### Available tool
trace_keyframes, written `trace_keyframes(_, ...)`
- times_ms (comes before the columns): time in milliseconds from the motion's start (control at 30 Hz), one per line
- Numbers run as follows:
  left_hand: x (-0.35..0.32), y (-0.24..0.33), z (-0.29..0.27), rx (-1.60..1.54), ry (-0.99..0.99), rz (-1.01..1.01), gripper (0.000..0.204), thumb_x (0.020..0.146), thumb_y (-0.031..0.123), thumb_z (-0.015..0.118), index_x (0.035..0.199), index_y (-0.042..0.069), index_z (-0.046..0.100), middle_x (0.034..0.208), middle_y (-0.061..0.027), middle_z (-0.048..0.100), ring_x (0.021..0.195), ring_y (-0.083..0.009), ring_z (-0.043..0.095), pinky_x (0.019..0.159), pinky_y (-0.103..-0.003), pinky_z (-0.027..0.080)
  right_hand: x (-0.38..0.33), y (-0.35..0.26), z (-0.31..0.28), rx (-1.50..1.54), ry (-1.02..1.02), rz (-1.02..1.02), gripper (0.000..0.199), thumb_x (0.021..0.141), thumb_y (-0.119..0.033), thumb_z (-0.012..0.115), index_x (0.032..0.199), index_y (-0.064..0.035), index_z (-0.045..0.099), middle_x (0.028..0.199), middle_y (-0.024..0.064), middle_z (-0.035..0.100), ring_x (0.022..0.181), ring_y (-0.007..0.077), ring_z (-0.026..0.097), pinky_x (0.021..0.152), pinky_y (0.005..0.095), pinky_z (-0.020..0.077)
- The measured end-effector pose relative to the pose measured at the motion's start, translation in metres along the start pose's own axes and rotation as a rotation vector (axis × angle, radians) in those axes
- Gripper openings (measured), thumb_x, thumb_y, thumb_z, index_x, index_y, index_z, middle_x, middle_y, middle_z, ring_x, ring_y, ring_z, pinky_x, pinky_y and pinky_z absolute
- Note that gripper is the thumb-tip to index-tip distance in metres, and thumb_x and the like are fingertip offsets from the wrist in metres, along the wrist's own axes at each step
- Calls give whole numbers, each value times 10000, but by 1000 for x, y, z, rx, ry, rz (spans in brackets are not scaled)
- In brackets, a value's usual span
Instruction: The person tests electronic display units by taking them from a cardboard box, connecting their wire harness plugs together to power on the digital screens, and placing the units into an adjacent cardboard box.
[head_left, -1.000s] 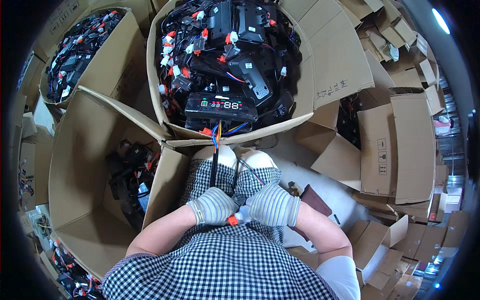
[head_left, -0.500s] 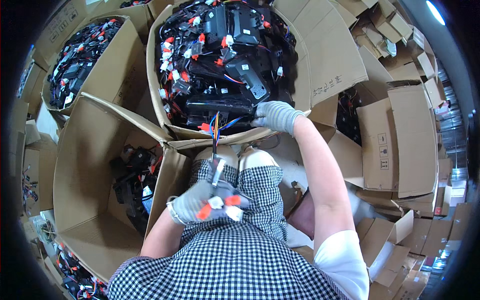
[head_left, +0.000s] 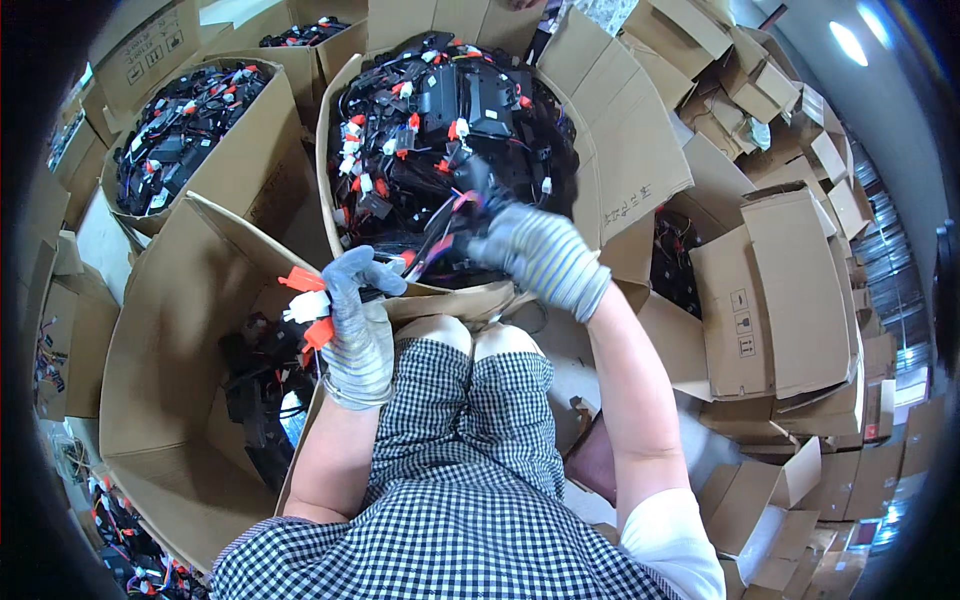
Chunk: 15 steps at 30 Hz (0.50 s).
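Both hands wear grey-white knit gloves. My left hand [head_left: 358, 335] is closed around a wired part at the near left edge of the full carton [head_left: 515, 297]; its red-and-white connectors [head_left: 312, 306] stick out on the left. My fingers hide most of that part. Over the same carton, my right hand [head_left: 550, 258] grips a black plastic module [head_left: 478, 185], smeared by motion. Coloured wires [head_left: 440, 235] run between the two hands. Beneath them lies a heap of black modules [head_left: 490, 105] with red and white plugs.
At my left stands a deep open carton [head_left: 160, 410] with a few black wired parts [head_left: 262, 385] at its bottom. Beyond it is another carton full of modules [head_left: 185, 135]. Open and flattened cardboard boxes [head_left: 790, 290] crowd the right side.
My left hand has risen from my lap to the carton's edge with the connectors. My right hand has lifted a black module off the heap. The view has shifted slightly.
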<state>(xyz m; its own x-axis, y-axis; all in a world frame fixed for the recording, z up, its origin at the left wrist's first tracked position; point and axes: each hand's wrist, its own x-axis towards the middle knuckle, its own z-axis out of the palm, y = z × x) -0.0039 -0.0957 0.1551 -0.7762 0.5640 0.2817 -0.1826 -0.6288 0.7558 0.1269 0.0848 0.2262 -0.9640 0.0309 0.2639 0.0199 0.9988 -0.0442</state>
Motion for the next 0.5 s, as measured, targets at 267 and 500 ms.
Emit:
trace_keyframes(267,-1,3,-12,-134,117,-153,437,903,463,538,1065,58,554,709,30,469,683,-98,483,877,-406,437,-1,-2,-23,1078,1080,675,307,894,-335,613,893,-29,636,786,34,647,551,54,488,544,219,422)
trace_keyframes(500,-21,9,-5,306,17,-184,576,902,508,510,1066,-38,592,824,-50,617,763,-136,594,744,-297,480,20,-33,21,858,982,589,235,903,-202,586,732,-45,550,692,47,569,601,115,536,581,277,449)
